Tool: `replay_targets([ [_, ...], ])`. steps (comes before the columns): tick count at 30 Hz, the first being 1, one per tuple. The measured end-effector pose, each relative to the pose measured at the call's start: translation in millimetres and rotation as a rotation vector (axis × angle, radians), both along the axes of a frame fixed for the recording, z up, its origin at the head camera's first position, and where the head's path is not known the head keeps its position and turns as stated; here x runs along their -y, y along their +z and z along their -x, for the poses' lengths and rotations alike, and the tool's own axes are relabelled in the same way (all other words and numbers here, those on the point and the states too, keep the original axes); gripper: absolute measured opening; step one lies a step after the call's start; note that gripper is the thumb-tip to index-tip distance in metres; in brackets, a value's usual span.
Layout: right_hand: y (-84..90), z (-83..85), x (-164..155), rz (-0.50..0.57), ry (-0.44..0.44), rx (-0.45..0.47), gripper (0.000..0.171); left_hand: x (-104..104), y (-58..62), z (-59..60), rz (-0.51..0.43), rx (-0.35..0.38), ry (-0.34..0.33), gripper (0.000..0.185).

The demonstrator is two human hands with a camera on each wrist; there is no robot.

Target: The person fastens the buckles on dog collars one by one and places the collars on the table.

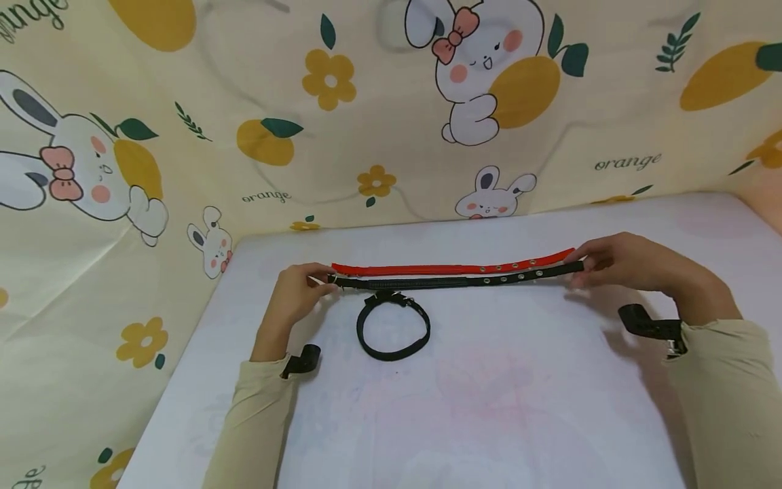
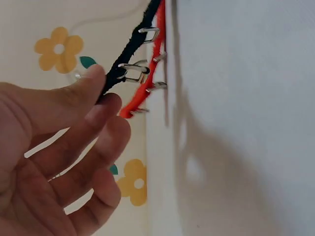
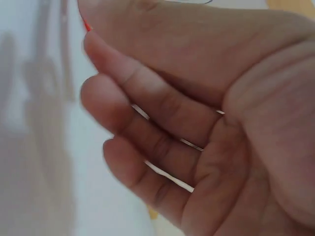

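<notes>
White tabletop (image 1: pixel 489 421) carries everything. Between both grips a straight black collar (image 1: pixel 452 280) is stretched; the left hand (image 1: pixel 297 293) pinches its buckle end, the right hand (image 1: pixel 617 261) pinches its tip. Just beyond lies a red collar (image 1: pixel 446 269); nearer, a buckled black loop (image 1: pixel 393 333).

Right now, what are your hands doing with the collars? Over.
Left hand pinches black collar's buckle end. Right hand holds its tip. Red collar alongside, looped collar nearer. Nothing blocking.

Two hands stretch a black collar.
Left hand (image 1: pixel 296 293) and right hand (image 1: pixel 617 261) pinch the black collar (image 1: pixel 452 280) ends; red collar (image 1: pixel 452 269) lies just beyond the fingertips.
</notes>
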State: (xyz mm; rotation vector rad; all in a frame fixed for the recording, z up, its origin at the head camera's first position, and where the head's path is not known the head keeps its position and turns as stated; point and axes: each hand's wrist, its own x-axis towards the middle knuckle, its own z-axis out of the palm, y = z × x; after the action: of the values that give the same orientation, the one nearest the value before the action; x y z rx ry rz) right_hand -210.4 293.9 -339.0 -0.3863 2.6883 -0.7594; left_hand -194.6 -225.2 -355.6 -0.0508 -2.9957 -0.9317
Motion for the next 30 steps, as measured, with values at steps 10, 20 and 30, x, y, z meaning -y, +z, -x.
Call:
replay_targets([
  [10, 16.4, -6.8, 18.8, 0.242, -0.117, -0.103, 0.047, -6.0, 10.4, -3.5, -0.178, -0.065, 0.01, 0.031],
  [20, 17.8, -5.4, 54.6, 0.26, -0.119, -0.115, 0.051, -15.2, 15.4, -4.7, -0.298, -0.109, 0.007, 0.029],
  [30, 14.3, -4.7, 68.4, 0.167, -0.159, -0.205, 0.046, -13.4, 12.9, -3.0, -0.392, -0.064, 0.024, 0.029],
])
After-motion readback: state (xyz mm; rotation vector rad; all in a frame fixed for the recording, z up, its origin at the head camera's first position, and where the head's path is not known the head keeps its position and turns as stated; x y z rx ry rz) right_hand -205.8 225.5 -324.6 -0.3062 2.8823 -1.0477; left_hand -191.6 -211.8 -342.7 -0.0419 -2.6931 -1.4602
